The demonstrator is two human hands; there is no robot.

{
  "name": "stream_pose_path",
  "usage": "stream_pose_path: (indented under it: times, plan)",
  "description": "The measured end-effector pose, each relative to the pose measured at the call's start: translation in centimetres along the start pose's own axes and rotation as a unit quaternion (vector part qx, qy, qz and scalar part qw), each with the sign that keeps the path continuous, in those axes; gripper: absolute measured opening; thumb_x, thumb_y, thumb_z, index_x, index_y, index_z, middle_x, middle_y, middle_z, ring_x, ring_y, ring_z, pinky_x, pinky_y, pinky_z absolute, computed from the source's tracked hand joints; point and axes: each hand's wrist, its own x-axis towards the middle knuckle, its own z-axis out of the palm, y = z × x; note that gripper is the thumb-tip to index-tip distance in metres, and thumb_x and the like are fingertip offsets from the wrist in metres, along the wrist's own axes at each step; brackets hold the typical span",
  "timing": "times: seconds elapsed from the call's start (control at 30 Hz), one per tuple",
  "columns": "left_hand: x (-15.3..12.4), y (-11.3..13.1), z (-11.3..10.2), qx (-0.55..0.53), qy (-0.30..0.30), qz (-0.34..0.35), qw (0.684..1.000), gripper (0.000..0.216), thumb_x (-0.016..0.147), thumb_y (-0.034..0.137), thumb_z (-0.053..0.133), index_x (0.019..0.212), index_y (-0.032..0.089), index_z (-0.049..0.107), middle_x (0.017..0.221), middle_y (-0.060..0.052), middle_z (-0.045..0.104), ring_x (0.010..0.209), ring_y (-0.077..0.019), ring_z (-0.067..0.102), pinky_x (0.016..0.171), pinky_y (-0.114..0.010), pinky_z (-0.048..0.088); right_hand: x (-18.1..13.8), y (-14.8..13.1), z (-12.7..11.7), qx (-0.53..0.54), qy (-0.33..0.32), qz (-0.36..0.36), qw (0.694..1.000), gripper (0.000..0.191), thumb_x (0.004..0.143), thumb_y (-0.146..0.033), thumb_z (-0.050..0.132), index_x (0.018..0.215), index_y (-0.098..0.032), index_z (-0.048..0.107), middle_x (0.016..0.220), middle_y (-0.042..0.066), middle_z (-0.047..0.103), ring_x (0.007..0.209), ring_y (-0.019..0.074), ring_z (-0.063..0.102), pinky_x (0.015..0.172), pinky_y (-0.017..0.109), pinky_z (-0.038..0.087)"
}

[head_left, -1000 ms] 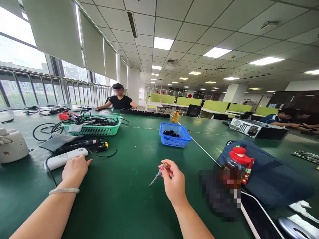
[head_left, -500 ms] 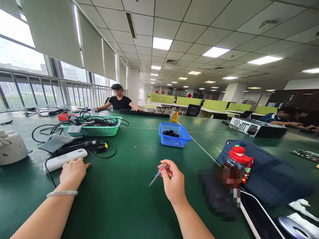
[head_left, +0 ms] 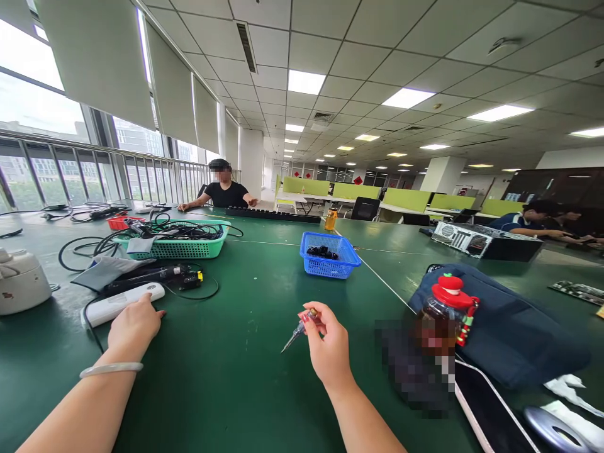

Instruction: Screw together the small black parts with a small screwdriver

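Note:
My right hand [head_left: 328,343] pinches a small screwdriver [head_left: 297,332] by its handle end, above the green table. Its thin metal tip points down and left; the fingers partly cover the handle. Over on the left, my left hand [head_left: 134,324] rests on the near side of a long white device [head_left: 120,304], forefinger stretched onto it and thumb out to the side. The other left fingers are mostly hidden. A black cable lies along the device's left end. Beyond my right hand stands a blue plastic basket [head_left: 330,269] with small black parts [head_left: 323,252] inside.
A green basket [head_left: 177,250] heaped with cables stands at the left, behind a black tool [head_left: 155,277]. On the right are a dark blue bag [head_left: 519,327], a red-lidded bottle [head_left: 448,308], a phone [head_left: 491,402] and a computer case [head_left: 488,241]. A person [head_left: 226,189] sits across the table.
My left hand has shifted slightly, its forefinger now stretched farther along the white device. The person across the table has raised a hand. My right hand and the screwdriver have hardly moved.

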Motion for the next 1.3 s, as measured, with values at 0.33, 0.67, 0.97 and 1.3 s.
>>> stream_pose_path:
  times: [0.33, 0.67, 0.97, 1.3]
  plan:
    - [-10.4, 11.9, -1.1, -0.132, 0.010, 0.357, 0.925, 0.037, 0.083, 0.041, 0.059, 0.116, 0.025, 0.064, 0.112, -0.007, 0.069, 0.103, -0.0263, 0.062, 0.090, -0.035, 0.046, 0.0, -0.6, -0.1, -0.038, 0.064, -0.021, 0.997, 0.028, 0.090, -0.039, 0.054, 0.103, -0.017, 0.065, 0.083, 0.008, 0.072, 0.063, 0.0167, 0.065, 0.054, 0.025, 0.052]
    - [-16.9, 16.3, 2.6, -0.161, -0.096, 0.463, 0.866, 0.037, 0.074, 0.049, 0.070, 0.102, 0.025, 0.070, 0.093, -0.006, 0.070, 0.095, -0.0267, 0.061, 0.082, -0.035, 0.046, 0.0, -0.3, -0.4, 0.038, 0.134, -0.041, 0.989, 0.027, 0.094, -0.039, 0.049, 0.108, -0.018, 0.058, 0.088, 0.008, 0.066, 0.076, 0.0174, 0.065, 0.061, 0.027, 0.054]
    - [-15.3, 15.1, 2.9, -0.241, -0.182, 0.486, 0.820, 0.051, 0.068, 0.035, 0.074, 0.117, 0.026, 0.064, 0.110, -0.004, 0.067, 0.102, -0.0244, 0.058, 0.091, -0.035, 0.045, -0.3, -0.8, -0.2, 0.063, 0.101, -0.039, 0.992, 0.024, 0.095, -0.038, 0.046, 0.108, -0.019, 0.053, 0.084, 0.007, 0.067, 0.063, 0.0146, 0.062, 0.051, 0.025, 0.051]
    - [-15.0, 15.0, 2.9, -0.235, -0.176, 0.504, 0.812, 0.034, 0.073, 0.031, 0.071, 0.107, 0.025, 0.068, 0.108, -0.003, 0.068, 0.102, -0.0234, 0.056, 0.092, -0.036, 0.043, -0.5, -0.4, 0.1, 0.034, 0.076, -0.053, 0.995, 0.022, 0.096, -0.035, 0.044, 0.111, -0.021, 0.054, 0.085, 0.005, 0.066, 0.064, 0.0142, 0.062, 0.056, 0.026, 0.052]
